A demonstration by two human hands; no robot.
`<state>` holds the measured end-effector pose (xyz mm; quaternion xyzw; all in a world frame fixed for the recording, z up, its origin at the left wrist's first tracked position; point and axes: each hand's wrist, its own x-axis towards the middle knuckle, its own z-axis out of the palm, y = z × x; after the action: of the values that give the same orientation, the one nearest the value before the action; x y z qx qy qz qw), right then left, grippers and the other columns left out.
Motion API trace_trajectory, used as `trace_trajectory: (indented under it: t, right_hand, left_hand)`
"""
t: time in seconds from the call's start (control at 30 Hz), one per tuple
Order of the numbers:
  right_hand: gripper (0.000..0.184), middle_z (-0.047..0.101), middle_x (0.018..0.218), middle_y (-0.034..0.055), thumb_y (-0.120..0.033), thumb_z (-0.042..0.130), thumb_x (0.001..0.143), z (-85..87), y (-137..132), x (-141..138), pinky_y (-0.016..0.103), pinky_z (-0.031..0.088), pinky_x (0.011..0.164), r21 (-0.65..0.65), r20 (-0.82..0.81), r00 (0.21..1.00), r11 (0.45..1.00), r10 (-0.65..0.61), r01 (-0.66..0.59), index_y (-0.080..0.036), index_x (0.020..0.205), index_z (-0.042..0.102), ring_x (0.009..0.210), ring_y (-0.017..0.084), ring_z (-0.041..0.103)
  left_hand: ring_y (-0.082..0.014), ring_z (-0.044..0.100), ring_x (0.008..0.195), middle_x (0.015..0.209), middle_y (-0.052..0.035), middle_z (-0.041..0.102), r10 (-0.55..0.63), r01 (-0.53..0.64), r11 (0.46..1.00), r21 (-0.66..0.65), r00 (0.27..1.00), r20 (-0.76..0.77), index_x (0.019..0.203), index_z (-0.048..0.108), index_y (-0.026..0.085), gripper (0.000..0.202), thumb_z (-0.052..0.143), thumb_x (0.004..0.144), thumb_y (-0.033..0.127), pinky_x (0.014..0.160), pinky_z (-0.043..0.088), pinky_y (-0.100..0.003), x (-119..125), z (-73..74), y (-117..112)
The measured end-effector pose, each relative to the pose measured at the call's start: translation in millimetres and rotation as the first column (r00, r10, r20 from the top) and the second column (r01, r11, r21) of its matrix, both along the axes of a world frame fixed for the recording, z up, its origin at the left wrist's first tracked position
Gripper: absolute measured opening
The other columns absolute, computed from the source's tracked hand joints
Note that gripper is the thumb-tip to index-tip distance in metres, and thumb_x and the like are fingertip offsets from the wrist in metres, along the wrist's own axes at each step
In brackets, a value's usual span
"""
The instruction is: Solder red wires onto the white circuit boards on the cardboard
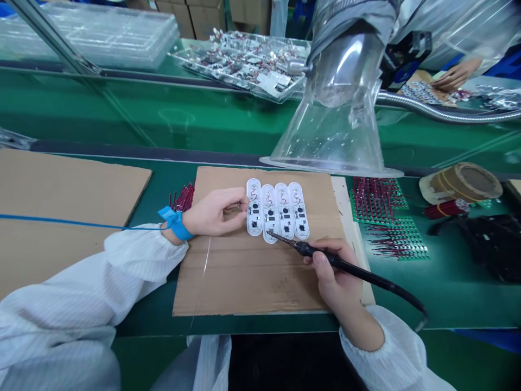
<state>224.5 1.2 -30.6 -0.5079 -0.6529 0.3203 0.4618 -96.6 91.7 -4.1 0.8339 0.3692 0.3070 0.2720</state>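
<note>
Left to right: blue wrist strap; left hand, fingers pinched narrow on what appears to be a thin solder wire, just beside four white oblong circuit boards lying side by side on a cardboard sheet; soldering iron, tip at the second board's lower end, gripped pen-style by the right hand, fingers closed around its black handle; clear fume hood above; green wired boards at far right.
</note>
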Motion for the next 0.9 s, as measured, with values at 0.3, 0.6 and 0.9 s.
trace_trajectory:
  t: [0.3,0.6,0.9]
  right_hand:
    - [0.015,0.085,0.098,0.0048,-0.041,0.073,0.108,11.4,7,-6,0.035,0.070,0.074,-0.003,0.061,0.990,0.991,0.130,-0.130,-0.028,0.114,0.075,0.075,0.020,0.080]
    - [0.013,0.084,0.098,0.0040,-0.039,0.072,0.109,7.4,6,-4,0.034,0.069,0.074,0.006,0.073,0.990,0.993,0.121,-0.121,-0.028,0.116,0.074,0.075,0.020,0.080]
    - [0.012,0.083,0.094,0.0027,-0.037,0.072,0.109,8.3,7,-6,0.032,0.068,0.073,0.012,0.097,0.985,0.990,0.142,-0.143,-0.029,0.117,0.073,0.075,0.019,0.080]
  left_hand:
    - [-0.0121,0.046,0.062,0.074,0.0041,0.056,-0.025,0.025,1.000,0.013,1.000,-0.005,0.089,0.054,0.023,0.009,0.056,0.097,0.021,0.060,0.038,-0.025,0,0.5,0]
    - [-0.0121,0.046,0.063,0.074,0.0042,0.056,-0.013,0.013,1.000,0.003,1.000,0.004,0.087,0.053,0.023,0.009,0.055,0.095,0.021,0.061,0.039,-0.025,1,0.0,1]
    - [-0.0115,0.047,0.062,0.077,0.0043,0.059,-0.058,0.057,0.996,0.072,0.998,0.014,0.089,0.053,0.023,0.010,0.055,0.096,0.017,0.062,0.040,-0.025,1,-0.7,1]
